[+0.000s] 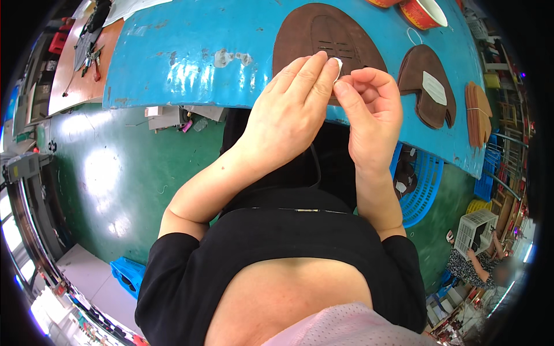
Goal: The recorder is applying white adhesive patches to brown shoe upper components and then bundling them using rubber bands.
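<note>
Above blue table, right fingers pinching white scrap, left fingers' grip unclear, brown panel half-hidden, bowls beyond

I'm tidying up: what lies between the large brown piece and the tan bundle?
Smaller brown pieces bearing a white paper, in the head view.

White scrap partly hidden by left hand; left red bowl cut off, top edge; co-worker's head blurred.

brown panel: matt, leather-like | tabletop: glossy, scuffed | basket: smooth plastic | floor: glossy | shirt: matt cloth
</note>
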Available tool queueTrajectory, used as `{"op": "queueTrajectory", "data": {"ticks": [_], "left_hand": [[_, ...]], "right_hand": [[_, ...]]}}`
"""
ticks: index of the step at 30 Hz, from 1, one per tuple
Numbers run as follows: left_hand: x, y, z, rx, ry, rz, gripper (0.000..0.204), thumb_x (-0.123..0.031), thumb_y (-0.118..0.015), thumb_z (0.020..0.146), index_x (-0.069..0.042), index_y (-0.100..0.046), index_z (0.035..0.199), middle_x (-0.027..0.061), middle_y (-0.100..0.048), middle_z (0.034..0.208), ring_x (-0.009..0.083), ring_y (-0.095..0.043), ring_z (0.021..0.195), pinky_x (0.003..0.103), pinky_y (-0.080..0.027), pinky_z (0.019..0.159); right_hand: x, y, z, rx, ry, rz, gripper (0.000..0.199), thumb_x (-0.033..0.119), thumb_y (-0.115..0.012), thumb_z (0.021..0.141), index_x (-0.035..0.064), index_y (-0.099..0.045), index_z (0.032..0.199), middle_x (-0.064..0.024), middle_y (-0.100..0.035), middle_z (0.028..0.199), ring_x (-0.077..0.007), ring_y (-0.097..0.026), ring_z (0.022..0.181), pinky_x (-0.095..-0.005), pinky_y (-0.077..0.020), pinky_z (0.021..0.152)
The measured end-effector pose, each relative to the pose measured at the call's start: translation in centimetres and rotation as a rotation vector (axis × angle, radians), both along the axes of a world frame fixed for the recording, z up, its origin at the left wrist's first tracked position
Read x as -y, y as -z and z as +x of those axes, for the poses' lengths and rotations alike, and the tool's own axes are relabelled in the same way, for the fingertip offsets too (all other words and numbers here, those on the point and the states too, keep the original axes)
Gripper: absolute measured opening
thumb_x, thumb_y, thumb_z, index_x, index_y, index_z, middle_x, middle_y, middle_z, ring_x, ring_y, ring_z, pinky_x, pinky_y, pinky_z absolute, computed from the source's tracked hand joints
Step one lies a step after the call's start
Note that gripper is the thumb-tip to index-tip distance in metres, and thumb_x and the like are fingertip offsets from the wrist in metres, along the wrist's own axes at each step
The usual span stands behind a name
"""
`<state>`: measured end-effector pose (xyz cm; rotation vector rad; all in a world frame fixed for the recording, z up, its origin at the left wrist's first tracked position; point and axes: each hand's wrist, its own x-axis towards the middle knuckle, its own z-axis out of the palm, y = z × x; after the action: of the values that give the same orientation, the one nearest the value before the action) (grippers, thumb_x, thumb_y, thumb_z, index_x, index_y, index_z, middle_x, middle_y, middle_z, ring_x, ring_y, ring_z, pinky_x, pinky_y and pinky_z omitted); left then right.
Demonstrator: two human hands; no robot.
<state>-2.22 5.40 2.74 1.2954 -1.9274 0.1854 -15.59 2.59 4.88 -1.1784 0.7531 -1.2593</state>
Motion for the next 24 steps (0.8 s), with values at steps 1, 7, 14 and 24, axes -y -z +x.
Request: {"op": "queueTrajectory", "data": {"ticks": [1,7,14,24], "left_hand": [[0.0,-0.1,0.1,0.0,0.002,0.002,0.046,-0.006,-0.06,0.073,0.005,-0.052,0.117,0.0201,-0.054,0.115,0.0328,-0.055,0.105,0.039,-0.047,0.089],[0.3,-0.8,0.2,0.17,-0.013,-0.021,0.046,-0.008,-0.058,0.074,0.007,-0.051,0.117,0.0213,-0.053,0.113,0.033,-0.055,0.104,0.039,-0.047,0.089],[-0.9,-0.7,-0.5,-0.414,0.215,0.291,0.044,0.001,-0.058,0.077,0.006,-0.047,0.119,0.0211,-0.055,0.11,0.0329,-0.058,0.099,0.04,-0.048,0.086],[-0.7,-1.3,0.9,-1.125,0.427,0.651,0.021,-0.004,-0.048,0.094,0.003,-0.044,0.113,0.014,-0.06,0.108,0.0135,-0.058,0.099,0.027,-0.046,0.086]], "right_hand": [[0.0,0.0,-0.1,-0.001,0.005,0.006,0.024,-0.006,-0.062,0.081,0.0007,-0.049,0.099,-0.0072,-0.06,0.086,-0.0104,-0.06,0.078,-0.0233,-0.0517,0.072],[0.4,0.3,-0.2,-0.057,0.022,-0.004,0.023,-0.006,-0.061,0.081,0.0008,-0.048,0.099,-0.0068,-0.06,0.087,-0.0107,-0.06,0.078,-0.024,-0.052,0.072],[0.9,1.1,-0.4,0.181,-0.118,0.228,0.022,-0.004,-0.054,0.085,0.0033,-0.045,0.103,-0.0089,-0.06,0.092,-0.0145,-0.059,0.082,-0.0291,-0.0498,0.076],[1.0,1.0,-0.1,0.075,-0.163,-0.039,0.029,-0.01,-0.054,0.082,0.0028,-0.039,0.104,-0.0111,-0.06,0.089,-0.0138,-0.059,0.084,-0.0288,-0.0519,0.076]]}}
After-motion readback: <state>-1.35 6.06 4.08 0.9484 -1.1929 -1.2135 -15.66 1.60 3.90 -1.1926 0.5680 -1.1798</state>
